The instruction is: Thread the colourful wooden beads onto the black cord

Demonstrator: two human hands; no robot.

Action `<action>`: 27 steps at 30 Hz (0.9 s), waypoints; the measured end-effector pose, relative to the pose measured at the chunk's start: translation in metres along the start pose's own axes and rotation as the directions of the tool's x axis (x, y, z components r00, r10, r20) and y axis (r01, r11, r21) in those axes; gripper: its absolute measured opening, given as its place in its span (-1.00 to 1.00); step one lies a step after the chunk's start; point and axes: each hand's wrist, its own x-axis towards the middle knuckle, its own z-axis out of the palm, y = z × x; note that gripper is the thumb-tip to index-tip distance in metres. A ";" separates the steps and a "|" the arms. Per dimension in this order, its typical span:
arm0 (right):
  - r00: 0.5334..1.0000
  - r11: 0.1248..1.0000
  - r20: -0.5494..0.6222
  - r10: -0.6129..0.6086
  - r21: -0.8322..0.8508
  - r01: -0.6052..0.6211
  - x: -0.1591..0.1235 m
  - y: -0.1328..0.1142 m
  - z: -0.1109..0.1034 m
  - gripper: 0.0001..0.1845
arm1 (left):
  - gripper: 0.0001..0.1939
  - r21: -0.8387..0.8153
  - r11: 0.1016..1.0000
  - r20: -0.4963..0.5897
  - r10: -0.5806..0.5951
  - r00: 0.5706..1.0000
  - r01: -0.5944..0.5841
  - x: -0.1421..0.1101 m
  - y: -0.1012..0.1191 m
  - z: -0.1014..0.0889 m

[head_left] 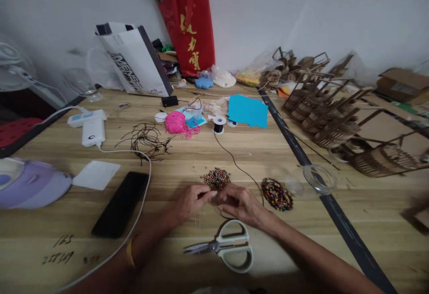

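Both hands meet just in front of a small heap of multicoloured beads (pixel 217 178). The fingers of my left hand (pixel 196 201) are pinched together; what is between them is too small to make out. My right hand (pixel 239 202) is closed too, its fingertips almost touching those of the left. A thin black cord (pixel 239 167) runs from a spool (pixel 219 125) toward the right hand and shows again below its fingers, where it seems to be held. Below the hands lie scissors (pixel 231 245) with pale green handles, blades pointing left. A coiled string of beads (pixel 277 194) rests right of my right hand.
A black phone (pixel 120 204), a white cable (pixel 146 191) and tangled dark cords (pixel 145 141) lie on the left. Pink yarn (pixel 175 122) and blue sheets (pixel 248 111) are farther back. Small woven baskets (pixel 330 128) and a clear ring-shaped roll (pixel 319 179) stand right.
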 end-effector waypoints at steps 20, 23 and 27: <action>0.993 0.953 -0.071 0.091 0.295 -0.066 0.007 0.016 0.024 -0.79 | -0.58 0.103 0.989 0.001 0.111 0.994 -0.110 -0.005 0.003 0.007; 0.990 0.983 -0.140 0.022 0.184 0.004 0.004 0.017 0.024 -0.80 | -0.58 0.103 0.990 -0.022 0.096 0.995 -0.093 -0.004 0.002 0.007; 0.983 0.990 -0.168 -0.078 0.100 0.095 0.002 0.014 0.020 -0.82 | -0.58 0.040 0.998 -0.037 0.049 0.998 -0.047 -0.003 0.000 0.006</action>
